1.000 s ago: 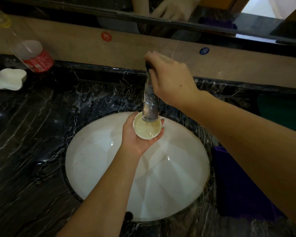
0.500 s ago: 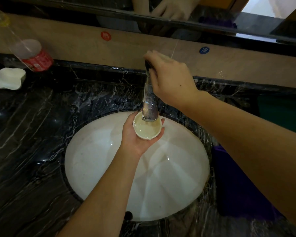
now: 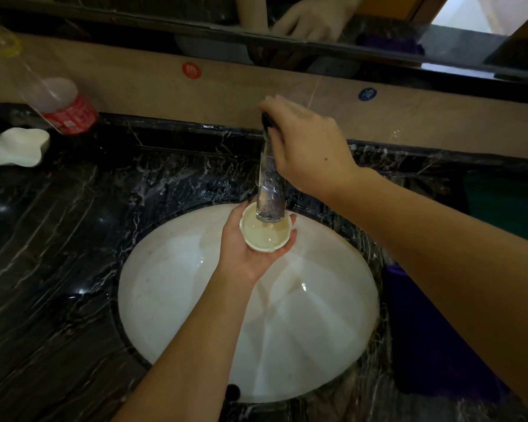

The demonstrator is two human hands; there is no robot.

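Small white cup (image 3: 264, 236), holding pale liquid: your left hand (image 3: 241, 249) is cradling it in curled fingers directly beneath the faucet (image 3: 270, 190) spout, above the sink (image 3: 180, 300). Your right hand (image 3: 308, 150) is gripping the faucet's top.

A red sticker (image 3: 191, 70) reading "热" and a blue sticker (image 3: 367, 94) reading "冷" mark the backsplash (image 3: 128, 86); the bottle label (image 3: 70, 115) is illegible.

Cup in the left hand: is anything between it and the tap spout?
Nothing visible. The spout hangs just over the far rim of the cup; the left hand holds it from below, the right hand grips the tap handle.
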